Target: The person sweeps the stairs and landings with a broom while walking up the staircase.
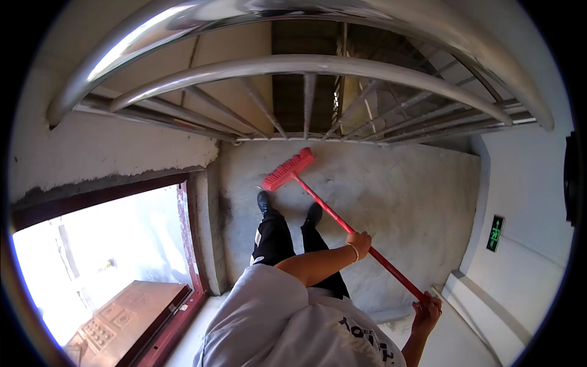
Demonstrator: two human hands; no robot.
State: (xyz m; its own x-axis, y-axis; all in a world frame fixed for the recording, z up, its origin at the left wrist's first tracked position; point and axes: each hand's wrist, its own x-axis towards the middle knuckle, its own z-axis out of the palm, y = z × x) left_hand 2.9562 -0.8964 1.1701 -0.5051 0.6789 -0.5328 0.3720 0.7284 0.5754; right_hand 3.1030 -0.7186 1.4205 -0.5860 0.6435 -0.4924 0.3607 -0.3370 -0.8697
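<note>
A red push broom [290, 170] slants across the view, its bristled head on the concrete floor [403, 202] just ahead of my feet. My left hand [359, 243], with a band at the wrist, is wrapped round the middle of the red handle. Lower right, near the handle's top end, my right hand [427, 306] grips it with bent fingers. The handle runs down from my hands to the head, which lies close to my left shoe [264, 202]. Small light debris lies by the head's left end.
A metal railing [312, 64] crosses in front, with a stairwell beyond. On the left is a bright doorway with a dark red frame [199, 269] and a brown panelled door [122, 318]. A green exit sign [495, 233] hangs on the right wall.
</note>
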